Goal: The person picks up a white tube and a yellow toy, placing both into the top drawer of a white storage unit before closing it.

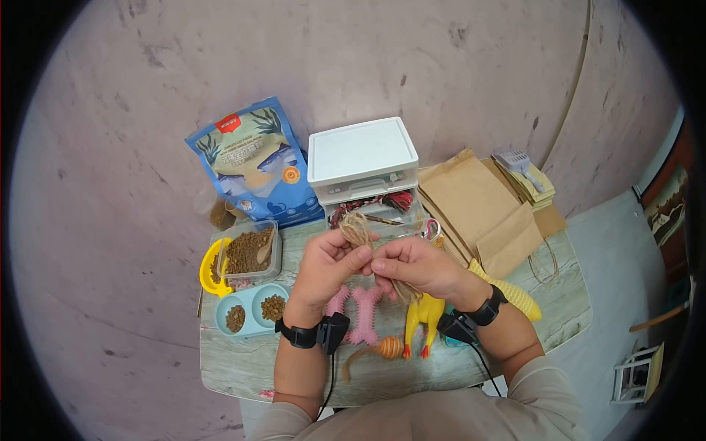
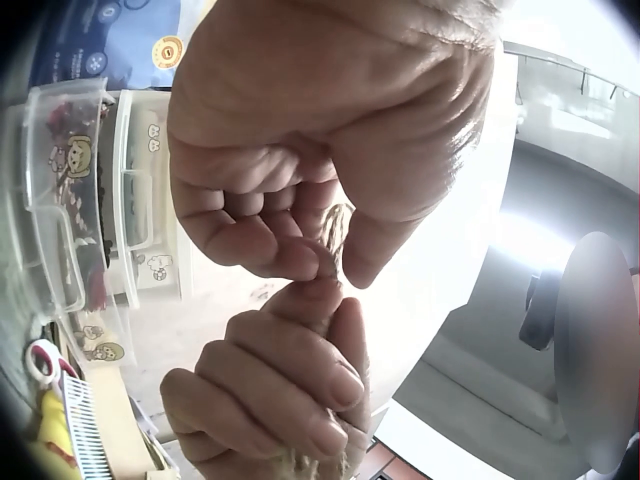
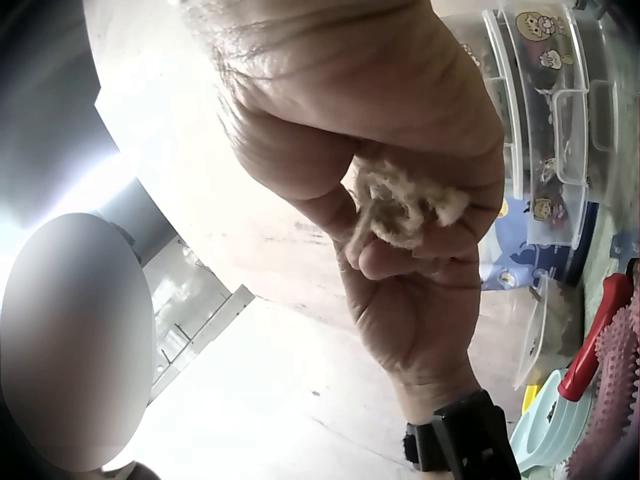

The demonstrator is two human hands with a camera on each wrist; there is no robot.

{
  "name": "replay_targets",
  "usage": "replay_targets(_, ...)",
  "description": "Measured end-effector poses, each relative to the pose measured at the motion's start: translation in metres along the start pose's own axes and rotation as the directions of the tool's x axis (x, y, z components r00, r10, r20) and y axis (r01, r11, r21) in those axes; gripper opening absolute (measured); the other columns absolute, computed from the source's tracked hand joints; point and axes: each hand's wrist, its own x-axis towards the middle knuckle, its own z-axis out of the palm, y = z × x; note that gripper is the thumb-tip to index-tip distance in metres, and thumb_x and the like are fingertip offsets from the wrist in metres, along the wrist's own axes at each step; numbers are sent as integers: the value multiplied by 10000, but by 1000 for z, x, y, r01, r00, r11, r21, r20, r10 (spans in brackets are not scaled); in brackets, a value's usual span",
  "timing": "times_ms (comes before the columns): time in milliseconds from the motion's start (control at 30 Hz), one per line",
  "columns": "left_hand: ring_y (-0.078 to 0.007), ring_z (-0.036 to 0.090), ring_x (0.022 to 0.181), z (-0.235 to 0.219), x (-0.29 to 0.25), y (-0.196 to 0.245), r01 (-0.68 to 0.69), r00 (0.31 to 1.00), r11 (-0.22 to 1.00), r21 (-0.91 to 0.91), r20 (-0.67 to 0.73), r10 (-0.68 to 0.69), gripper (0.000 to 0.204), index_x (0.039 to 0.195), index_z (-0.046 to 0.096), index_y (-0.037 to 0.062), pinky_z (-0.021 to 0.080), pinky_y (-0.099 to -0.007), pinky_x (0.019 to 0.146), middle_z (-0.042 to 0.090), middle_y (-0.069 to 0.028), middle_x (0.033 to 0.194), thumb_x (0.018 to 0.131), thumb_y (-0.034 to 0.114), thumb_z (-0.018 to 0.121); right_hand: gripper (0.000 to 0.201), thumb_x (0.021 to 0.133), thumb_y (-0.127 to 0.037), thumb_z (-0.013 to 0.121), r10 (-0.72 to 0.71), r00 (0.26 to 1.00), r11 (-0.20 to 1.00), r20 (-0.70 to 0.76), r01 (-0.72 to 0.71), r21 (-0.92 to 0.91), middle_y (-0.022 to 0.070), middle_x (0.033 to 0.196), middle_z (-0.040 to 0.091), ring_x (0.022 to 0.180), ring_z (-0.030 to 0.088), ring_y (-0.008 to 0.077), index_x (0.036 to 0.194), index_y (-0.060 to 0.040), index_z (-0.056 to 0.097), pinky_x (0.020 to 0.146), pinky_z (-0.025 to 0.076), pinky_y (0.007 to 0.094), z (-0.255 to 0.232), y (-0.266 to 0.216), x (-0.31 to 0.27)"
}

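Over the table, a bundle of jute twine (image 1: 356, 226) is held between both hands. My left hand (image 1: 331, 266) pinches it between thumb and fingers, with loops sticking up above. Close beside it, fingertips meeting, my right hand (image 1: 425, 270) grips the bundle's other part, and loose twine ends (image 1: 407, 292) hang below that hand. In the right wrist view, frayed twine (image 3: 395, 205) shows inside the curled right fingers. Beneath the hands lie a pink spiky bone toy (image 1: 364, 316), a yellow rubber chicken (image 1: 421, 320) and an orange striped ball (image 1: 390, 347) with a tail.
A white drawer unit (image 1: 362, 154) stands at the back, its lower drawer holding a rope toy. Left are a blue cat food bag (image 1: 257, 165), a kibble tub (image 1: 276, 253) and a light-blue double bowl (image 1: 252, 312). Right are paper bags (image 1: 474, 202) and a litter scoop (image 1: 517, 162).
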Motion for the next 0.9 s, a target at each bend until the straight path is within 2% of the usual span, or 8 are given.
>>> replay_targets(167, -73, 582, 688, 4, -2, -2, 28, 1000, 999, 26, -15, -28, 182, 970, 642, -7, 487, -207, 630, 644, -20, 832, 867, 138, 680, 220, 963, -202, 536, -28, 998, 999, -49, 26, -35, 20, 697, 571, 610, 548, 94, 909, -2, 609, 543, 452, 231, 4, 0, 0)
replay_targets(267, -69, 568, 659, -2, -1, -9, -66, 998, 994, 87, 3, 66, 190, 957, 651, -7, 462, -200, 601, 634, -13, 782, 869, 158, 680, 216, 962, -203, 533, -42, 998, 995, -57, 36, -97, 13, 681, 558, 599, 536, 89, 886, -14, 604, 534, 445, 231, 4, 3, 0)
replay_targets(333, -75, 562, 637, 3, 1, -12, -127, 989, 989, 80, -70, 133, 179, 933, 650, -5, 441, -203, 577, 627, -13, 744, 873, 162, 676, 215, 962, -204, 532, -50, 997, 993, -62, 44, -108, 11, 674, 553, 593, 529, 86, 877, -18, 600, 531, 440, 231, 1, 6, 0)
replay_targets(433, -80, 559, 625, 6, 1, -14, -136, 986, 989, 62, -93, 142, 155, 912, 648, 2, 444, -213, 576, 626, -19, 736, 882, 154, 663, 219, 963, -209, 525, -65, 996, 990, -53, 58, -126, 13, 670, 550, 585, 521, 88, 903, -17, 610, 522, 433, 231, 1, 3, -1)
replay_targets(500, -81, 559, 625, 3, 3, -15, -125, 987, 992, 31, -94, 127, 156, 917, 646, 1, 445, -214, 576, 626, -21, 738, 886, 154, 658, 254, 975, -236, 508, -11, 995, 988, -101, -5, -156, 14, 661, 543, 584, 520, 90, 954, -11, 623, 530, 434, 235, 6, -6, -4)
replay_targets(567, -82, 559, 626, 0, 4, -13, -111, 989, 994, 0, -95, 111, 157, 923, 644, 0, 445, -214, 576, 625, -23, 740, 890, 154, 653, 278, 981, -253, 497, -30, 994, 990, -109, 14, -139, 13, 659, 541, 584, 523, 93, 979, -7, 627, 535, 435, 237, 7, -5, -4)
replay_targets(633, -92, 572, 639, -2, 4, -10, -118, 977, 993, -14, -181, 114, 171, 952, 639, -7, 461, -221, 591, 631, -37, 752, 900, 156, 639, 304, 986, -271, 487, -47, 992, 992, -115, 32, -125, 12, 656, 539, 585, 525, 96, 1004, -3, 630, 541, 436, 240, 6, -5, -4)
replay_targets(900, -111, 596, 679, -6, 1, -3, -95, 985, 994, -61, -148, 85, 172, 973, 628, -15, 488, -229, 646, 643, -54, 788, 906, 144, 629, 331, 990, -285, 472, -25, 998, 1000, -51, 25, -4, 24, 700, 572, 611, 555, 118, 1017, 3, 632, 578, 461, 251, -5, 3, -1)
